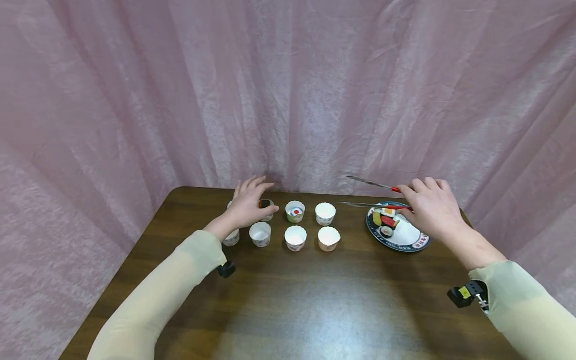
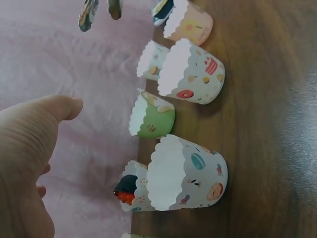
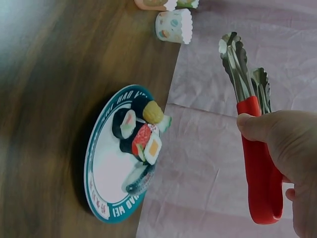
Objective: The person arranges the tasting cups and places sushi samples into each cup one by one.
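My right hand [image 1: 427,207] grips a pair of tongs [image 3: 260,173] by the red handles, their metal arms spread apart and pointing left above the table. Below it lies a round plate [image 1: 408,233] with a dark patterned rim, bearing several sushi pieces [image 3: 141,139]. My left hand [image 1: 245,204], its fingers spread and holding nothing, hovers over the leftmost paper cups. One cup near its thumb has a dark and orange sushi piece [image 2: 126,188] inside. In the green cup [image 1: 295,218] sits a white piece with a red centre [image 1: 296,212].
The scalloped paper cups stand in two rows across the back of the brown table [image 1: 306,305]; a front white cup [image 1: 295,240] and an orange cup [image 1: 329,243] are among them. Directly behind the table hangs a pink curtain [image 1: 288,100].
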{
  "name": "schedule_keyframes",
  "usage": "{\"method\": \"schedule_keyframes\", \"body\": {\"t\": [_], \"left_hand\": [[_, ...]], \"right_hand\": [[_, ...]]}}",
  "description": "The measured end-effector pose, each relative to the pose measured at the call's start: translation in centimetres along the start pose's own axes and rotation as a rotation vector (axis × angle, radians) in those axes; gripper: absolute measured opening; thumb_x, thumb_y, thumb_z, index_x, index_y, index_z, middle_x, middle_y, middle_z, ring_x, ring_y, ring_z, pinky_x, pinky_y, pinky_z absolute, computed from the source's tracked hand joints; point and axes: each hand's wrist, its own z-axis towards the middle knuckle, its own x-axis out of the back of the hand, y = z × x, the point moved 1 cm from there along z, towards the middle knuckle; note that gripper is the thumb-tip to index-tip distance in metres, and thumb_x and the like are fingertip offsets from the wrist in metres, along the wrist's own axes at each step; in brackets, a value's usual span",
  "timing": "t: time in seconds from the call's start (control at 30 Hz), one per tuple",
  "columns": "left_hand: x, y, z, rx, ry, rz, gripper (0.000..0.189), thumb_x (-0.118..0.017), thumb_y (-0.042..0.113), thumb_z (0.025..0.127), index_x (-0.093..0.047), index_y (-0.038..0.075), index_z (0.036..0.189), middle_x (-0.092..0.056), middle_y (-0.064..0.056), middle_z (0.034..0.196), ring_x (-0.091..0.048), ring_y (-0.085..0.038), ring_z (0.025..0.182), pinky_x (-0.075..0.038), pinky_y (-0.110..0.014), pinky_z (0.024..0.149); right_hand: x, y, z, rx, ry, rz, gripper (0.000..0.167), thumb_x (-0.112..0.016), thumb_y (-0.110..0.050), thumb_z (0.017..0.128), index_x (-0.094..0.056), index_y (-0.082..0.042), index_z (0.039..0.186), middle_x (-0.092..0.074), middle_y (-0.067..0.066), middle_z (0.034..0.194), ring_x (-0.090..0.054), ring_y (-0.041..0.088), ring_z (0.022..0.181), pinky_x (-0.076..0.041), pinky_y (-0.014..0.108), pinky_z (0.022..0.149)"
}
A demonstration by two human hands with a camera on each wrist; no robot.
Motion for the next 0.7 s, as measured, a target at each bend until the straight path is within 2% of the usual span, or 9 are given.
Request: {"method": "schedule_keyframes", "body": {"t": [0.3, 0.47, 0.7], "left_hand": [[0.5, 1.4, -1.4, -0.038, 0.003, -0.001, 0.070, -0.069, 0.051, 0.094, -0.049, 0.017, 0.152, -0.028, -0.010, 0.165, -0.012, -0.035, 0.155, -0.003, -0.063, 0.121], [0.6, 2.3, -2.0, -0.064, 0.005, 0.007, 0.068, -0.071, 0.049, 0.093, -0.052, 0.018, 0.150, -0.030, -0.010, 0.164, -0.014, -0.034, 0.154, -0.004, -0.064, 0.120], [0.6, 3.7, -2.9, -0.115, -0.005, 0.007, 0.068, -0.072, 0.049, 0.093, -0.052, 0.017, 0.149, -0.032, -0.011, 0.164, -0.016, -0.036, 0.154, -0.005, -0.064, 0.120]], "right_hand": [[0.8, 0.9, -1.2, -0.005, 0.002, -0.017, 0.056, -0.087, -0.025, 0.079, -0.067, -0.003, 0.126, -0.061, 0.014, 0.102, -0.053, 0.043, 0.103, -0.038, 0.061, 0.088], [1.3, 1.6, -2.1, -0.007, 0.035, -0.028, 0.056, -0.088, -0.022, 0.076, -0.067, -0.001, 0.124, -0.063, 0.015, 0.103, -0.054, 0.044, 0.105, -0.038, 0.063, 0.091], [1.7, 2.8, -3.6, -0.027, 0.049, -0.031, 0.057, -0.086, -0.026, 0.075, -0.067, -0.002, 0.123, -0.063, 0.014, 0.102, -0.054, 0.043, 0.100, -0.037, 0.063, 0.087]]}}
